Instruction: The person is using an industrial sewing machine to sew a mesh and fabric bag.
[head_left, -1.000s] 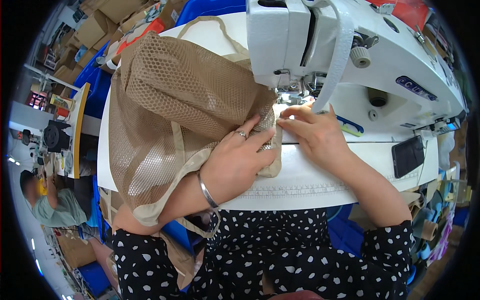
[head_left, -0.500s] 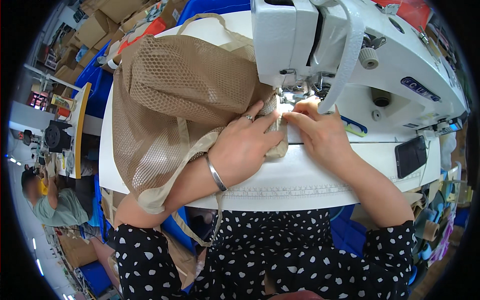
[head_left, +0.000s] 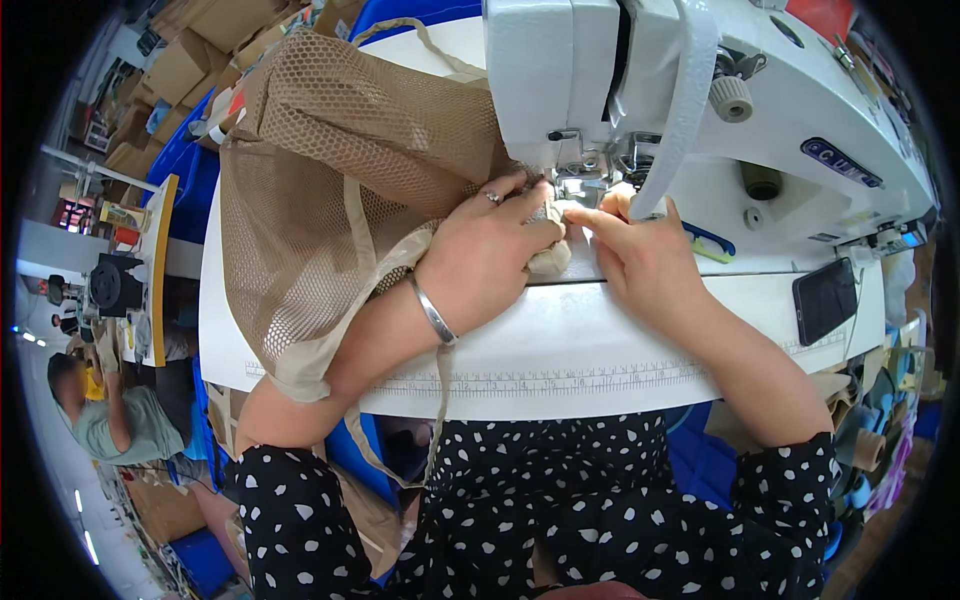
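A brown mesh bag (head_left: 370,130) with beige fabric edging and straps lies bunched left of the white sewing machine (head_left: 545,85). My left hand (head_left: 485,250) bears on the bag's edge, fingers bent over it close to the metal presser foot (head_left: 582,188). Below those fingers, a folded beige end (head_left: 549,262) sticks out. My right hand (head_left: 645,250) is closed in a pinch at the right of the same edge, thumb tip against the beige fabric. The needle and the exact seam are hidden. One beige strap (head_left: 440,400) hangs over the table's front edge.
On the white table (head_left: 520,340), a ruler strip runs along the front. A black phone (head_left: 825,302) lies at right; a blue-and-green small tool (head_left: 710,243) is behind my right hand. Blue bins (head_left: 185,150) and cardboard boxes stand far left. Another person (head_left: 130,410) sits at left.
The bag and its beige edge have moved away from me, toward the presser foot, so less of the folded end shows. My left fingers have drawn closer together; my right hand stays beside the foot.
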